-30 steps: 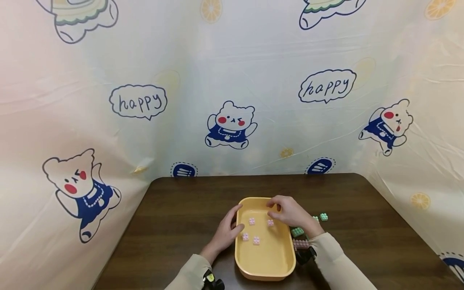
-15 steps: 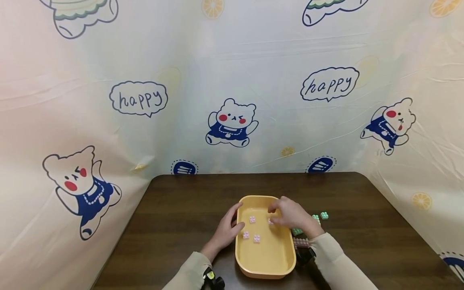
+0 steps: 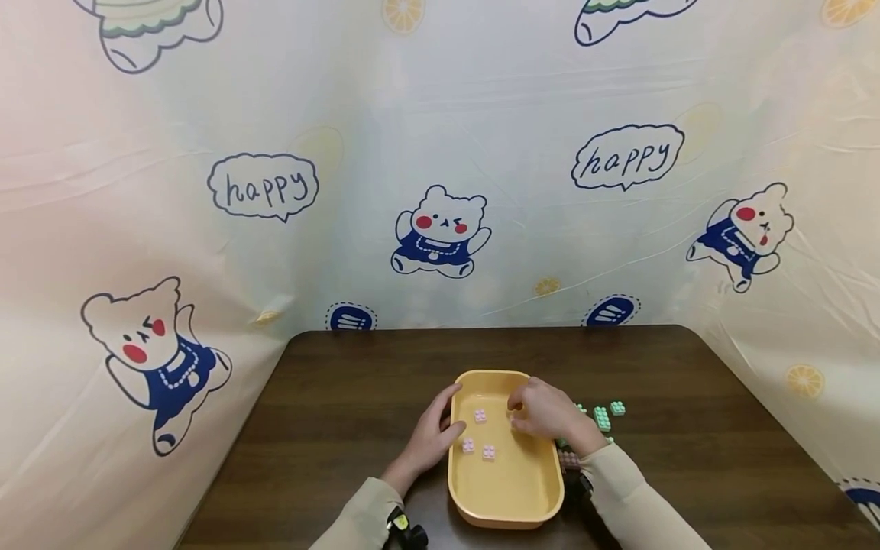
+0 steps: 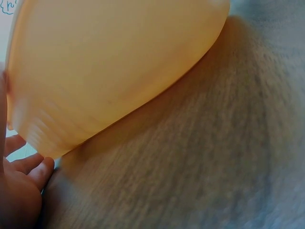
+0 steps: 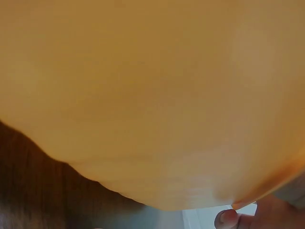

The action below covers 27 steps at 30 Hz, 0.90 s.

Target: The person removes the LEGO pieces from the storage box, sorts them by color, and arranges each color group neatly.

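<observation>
A yellow plastic tray (image 3: pixel 505 489) stands on the dark wooden table, its long sides running away from me. My left hand (image 3: pixel 428 443) holds its left side, thumb over the rim and fingers along the outer wall. The left wrist view shows fingers (image 4: pixel 40 167) against that wall. Over the tray's right rim reaches my right hand (image 3: pixel 546 412), thumb and fingertips pinching a small pink toy brick (image 3: pixel 512 417) that they mostly hide. Other pink bricks lie inside: one at the back (image 3: pixel 480 415), one at the left (image 3: pixel 468 444) and another beside it (image 3: pixel 489 452).
Right of the tray lie several green bricks (image 3: pixel 602 418), with a small one (image 3: pixel 617 408) farther back. A long dusky-pink brick (image 3: pixel 570 460) is partly covered by the right sleeve. A printed curtain (image 3: pixel 440 153) hangs behind the table (image 3: pixel 357 382).
My right hand has lowered toward the right-hand pink brick and its fingers have drawn together around it. The left hand keeps its hold on the tray.
</observation>
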Each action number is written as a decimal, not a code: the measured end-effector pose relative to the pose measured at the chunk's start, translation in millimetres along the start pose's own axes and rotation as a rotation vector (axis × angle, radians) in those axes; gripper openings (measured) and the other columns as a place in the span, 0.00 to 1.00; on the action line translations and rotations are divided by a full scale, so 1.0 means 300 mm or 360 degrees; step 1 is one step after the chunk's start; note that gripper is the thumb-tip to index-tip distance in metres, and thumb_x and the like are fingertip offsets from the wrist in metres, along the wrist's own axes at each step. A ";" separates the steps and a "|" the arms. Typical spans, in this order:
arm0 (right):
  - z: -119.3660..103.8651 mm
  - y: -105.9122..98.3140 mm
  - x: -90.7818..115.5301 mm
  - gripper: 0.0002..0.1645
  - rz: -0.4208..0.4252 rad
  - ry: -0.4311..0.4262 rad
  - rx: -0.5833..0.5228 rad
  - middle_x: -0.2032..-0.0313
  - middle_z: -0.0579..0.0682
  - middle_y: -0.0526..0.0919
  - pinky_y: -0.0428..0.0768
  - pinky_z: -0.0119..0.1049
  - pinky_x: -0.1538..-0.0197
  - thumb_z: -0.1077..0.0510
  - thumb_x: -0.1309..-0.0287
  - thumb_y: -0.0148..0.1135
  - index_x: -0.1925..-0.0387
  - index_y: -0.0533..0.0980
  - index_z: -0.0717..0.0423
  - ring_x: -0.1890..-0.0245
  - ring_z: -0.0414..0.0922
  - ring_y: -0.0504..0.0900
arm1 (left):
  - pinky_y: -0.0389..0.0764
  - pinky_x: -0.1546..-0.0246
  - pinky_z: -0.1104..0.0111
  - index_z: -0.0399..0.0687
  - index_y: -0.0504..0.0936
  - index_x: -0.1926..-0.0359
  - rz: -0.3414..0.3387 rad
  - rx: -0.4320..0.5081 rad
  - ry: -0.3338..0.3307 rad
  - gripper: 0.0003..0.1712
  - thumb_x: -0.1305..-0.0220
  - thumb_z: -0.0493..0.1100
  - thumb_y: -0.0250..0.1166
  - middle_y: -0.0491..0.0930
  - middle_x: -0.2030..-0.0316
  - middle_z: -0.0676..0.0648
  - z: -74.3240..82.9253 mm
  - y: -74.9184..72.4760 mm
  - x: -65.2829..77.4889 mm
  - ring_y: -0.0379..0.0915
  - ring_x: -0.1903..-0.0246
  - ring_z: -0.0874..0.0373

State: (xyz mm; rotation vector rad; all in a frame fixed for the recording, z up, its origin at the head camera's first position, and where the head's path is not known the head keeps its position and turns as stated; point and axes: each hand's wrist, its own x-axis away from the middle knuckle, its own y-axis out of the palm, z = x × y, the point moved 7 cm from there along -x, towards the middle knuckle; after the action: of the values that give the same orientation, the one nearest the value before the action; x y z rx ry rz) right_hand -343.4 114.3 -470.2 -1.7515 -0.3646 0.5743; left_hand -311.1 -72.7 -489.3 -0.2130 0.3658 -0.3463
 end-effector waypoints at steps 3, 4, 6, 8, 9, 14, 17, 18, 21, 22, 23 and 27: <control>0.002 0.000 -0.002 0.05 -0.0016 0.0032 -0.0014 0.70 0.38 0.82 0.77 0.35 0.64 0.53 0.50 0.71 0.69 0.84 0.47 0.67 0.39 0.71 | 0.69 0.39 0.44 0.31 0.57 0.29 0.0002 0.0003 0.0012 0.36 0.37 0.28 0.58 0.58 0.32 0.27 0.004 -0.002 -0.003 0.62 0.36 0.33; 0.002 -0.001 -0.003 0.05 -0.0019 0.0040 -0.0017 0.71 0.38 0.81 0.77 0.35 0.64 0.53 0.50 0.71 0.69 0.84 0.47 0.67 0.39 0.71 | 0.69 0.39 0.44 0.31 0.57 0.29 0.0000 0.0005 0.0014 0.36 0.37 0.28 0.58 0.58 0.32 0.27 0.005 -0.002 -0.004 0.62 0.36 0.33; 0.002 0.001 -0.003 0.03 -0.0033 0.0053 -0.0018 0.72 0.38 0.80 0.76 0.35 0.65 0.54 0.49 0.71 0.71 0.84 0.46 0.67 0.39 0.70 | 0.69 0.39 0.44 0.31 0.56 0.29 -0.0005 0.0008 0.0006 0.37 0.37 0.28 0.58 0.58 0.32 0.27 0.004 -0.003 -0.005 0.62 0.35 0.33; 0.002 0.006 -0.002 0.03 -0.0050 0.0061 -0.0021 0.72 0.39 0.78 0.76 0.35 0.65 0.54 0.49 0.71 0.72 0.83 0.46 0.67 0.39 0.70 | 0.70 0.39 0.46 0.34 0.57 0.28 0.0009 0.0007 0.0002 0.37 0.37 0.28 0.58 0.59 0.31 0.29 -0.015 -0.002 -0.007 0.63 0.35 0.35; 0.003 0.010 -0.002 0.03 -0.0058 0.0065 -0.0022 0.72 0.39 0.78 0.76 0.35 0.65 0.54 0.48 0.71 0.72 0.83 0.45 0.67 0.39 0.70 | 0.70 0.39 0.47 0.36 0.57 0.28 0.0021 -0.0005 -0.0005 0.37 0.37 0.29 0.58 0.60 0.31 0.31 -0.034 -0.001 -0.009 0.64 0.35 0.37; 0.008 0.025 -0.001 0.04 -0.0094 0.0082 -0.0034 0.72 0.39 0.76 0.76 0.36 0.65 0.54 0.49 0.72 0.73 0.82 0.45 0.66 0.40 0.70 | 0.73 0.39 0.54 0.47 0.60 0.28 0.0071 -0.0042 -0.0001 0.37 0.37 0.32 0.59 0.62 0.31 0.38 -0.119 0.005 -0.020 0.66 0.35 0.45; 0.006 0.026 -0.002 0.04 -0.0099 0.0072 -0.0033 0.73 0.38 0.76 0.76 0.36 0.65 0.54 0.50 0.73 0.73 0.82 0.44 0.66 0.40 0.70 | 0.72 0.39 0.52 0.45 0.59 0.27 0.0060 -0.0035 0.0012 0.37 0.37 0.32 0.59 0.61 0.30 0.37 -0.118 0.005 -0.020 0.65 0.35 0.43; 0.006 0.026 -0.001 0.04 -0.0101 0.0073 -0.0031 0.73 0.38 0.76 0.76 0.36 0.65 0.54 0.50 0.73 0.73 0.82 0.44 0.66 0.40 0.70 | 0.72 0.39 0.53 0.45 0.59 0.27 0.0059 -0.0035 0.0004 0.38 0.37 0.32 0.59 0.61 0.30 0.38 -0.120 0.005 -0.020 0.65 0.35 0.44; 0.004 0.025 0.001 0.04 -0.0102 0.0067 -0.0024 0.73 0.38 0.76 0.76 0.35 0.66 0.54 0.50 0.72 0.73 0.83 0.44 0.67 0.40 0.71 | 0.72 0.38 0.53 0.46 0.59 0.27 0.0057 -0.0040 -0.0002 0.38 0.37 0.32 0.59 0.61 0.30 0.38 -0.123 0.006 -0.020 0.65 0.34 0.44; 0.003 0.024 0.001 0.04 -0.0103 0.0067 -0.0017 0.73 0.38 0.76 0.76 0.35 0.66 0.54 0.50 0.72 0.73 0.83 0.44 0.67 0.39 0.71 | 0.72 0.38 0.53 0.46 0.59 0.27 0.0058 -0.0045 -0.0003 0.38 0.37 0.32 0.59 0.61 0.30 0.38 -0.124 0.006 -0.020 0.64 0.34 0.44; 0.002 0.023 0.002 0.04 -0.0102 0.0066 -0.0016 0.73 0.38 0.76 0.75 0.34 0.66 0.53 0.49 0.72 0.73 0.82 0.44 0.67 0.39 0.70 | 0.72 0.38 0.53 0.46 0.59 0.27 0.0060 -0.0044 -0.0012 0.38 0.37 0.32 0.60 0.61 0.30 0.39 -0.125 0.006 -0.021 0.64 0.34 0.44; -0.001 0.015 0.004 0.04 -0.0089 0.0062 -0.0051 0.72 0.39 0.77 0.74 0.34 0.68 0.52 0.48 0.71 0.73 0.82 0.44 0.69 0.39 0.70 | 0.72 0.38 0.53 0.45 0.59 0.28 0.0054 -0.0040 -0.0005 0.37 0.37 0.32 0.59 0.61 0.30 0.39 -0.123 0.007 -0.021 0.64 0.34 0.44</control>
State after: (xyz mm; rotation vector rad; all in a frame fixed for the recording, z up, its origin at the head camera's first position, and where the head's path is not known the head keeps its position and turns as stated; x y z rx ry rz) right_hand -342.5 113.4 -474.6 -1.7754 -0.3963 0.4963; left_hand -330.1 -73.7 -521.5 -0.2316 0.3707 -0.3084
